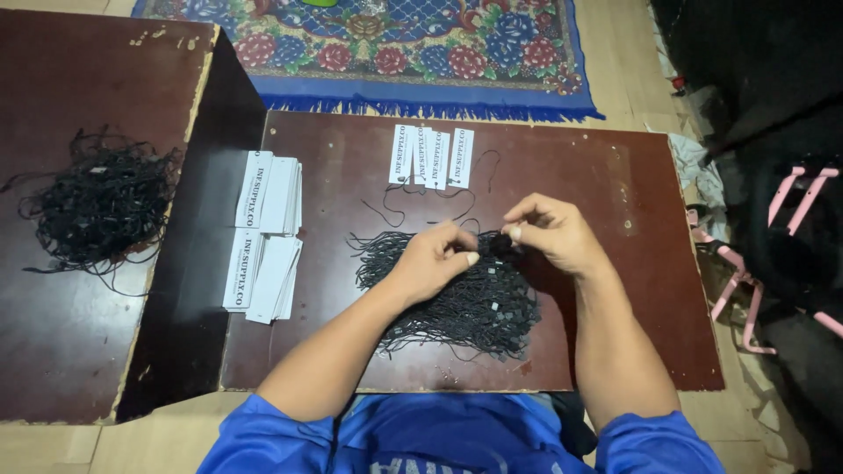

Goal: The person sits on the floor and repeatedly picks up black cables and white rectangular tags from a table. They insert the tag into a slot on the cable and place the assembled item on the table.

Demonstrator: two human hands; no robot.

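Head view, person seated at a low dark brown table (615,342), both bare forearms reaching in from the bottom edge. Left hand (435,261) rests on top of a pile of black cords (465,298) lying mid-table, fingers curled and pinched together, thumb tip showing a pale nail; it looks clamped on a cord from the pile, though the exact strand is too thin to pick out. Right hand (551,232) sits just beside the left, at the pile's upper right edge, fingertips pinched together on the same bit of cord near a small black clasp. The two hands nearly touch at the fingertips. The pile is a loose flat heap with small square black ends scattered through it, spreading from under the left hand toward the near edge. Beyond the hands, four white tags (430,158) lie side by side with thin black cords trailing off them. At the table's left edge sit two stacks of white tags (266,233), one behind the other. A second, lower table (70,351) to the left carries a tangled bundle of cords (101,202). A floral rug (386,53) lies on the floor past the table. Blue shirt (439,439) at bottom of frame.
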